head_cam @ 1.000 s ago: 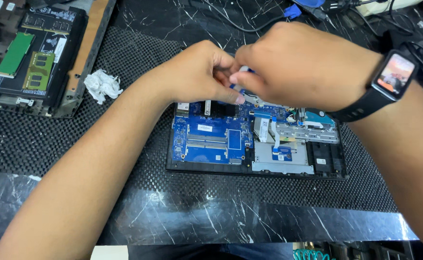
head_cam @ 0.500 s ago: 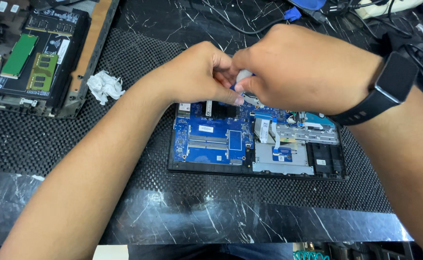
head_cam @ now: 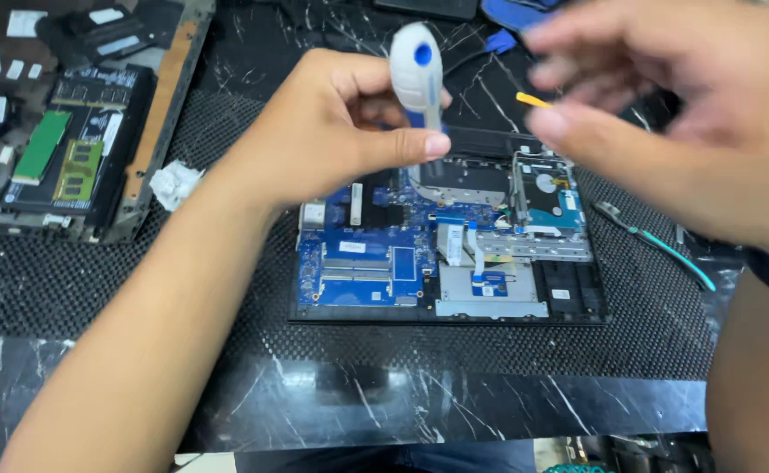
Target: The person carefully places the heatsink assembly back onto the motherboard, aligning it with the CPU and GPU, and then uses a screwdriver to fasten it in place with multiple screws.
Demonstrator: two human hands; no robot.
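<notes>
white and blue screwdriver (head_cam: 417,66); blue circuit board (head_cam: 358,267); black dotted mat (head_cam: 95,280); black white-veined marble tabletop (head_cam: 455,403); green memory sticks (head_cam: 41,146); teal-handled pliers (head_cam: 665,248).

Even, fairly bright light falls from above, and shadows under the arms stay soft. The glossy black marble counter (head_cam: 455,407) gives faint sheen along its front edge. The right hand (head_cam: 665,131) is smeared by motion blur, while the left hand (head_cam: 332,131) and the opened laptop (head_cam: 446,254) stay sharp.
</notes>
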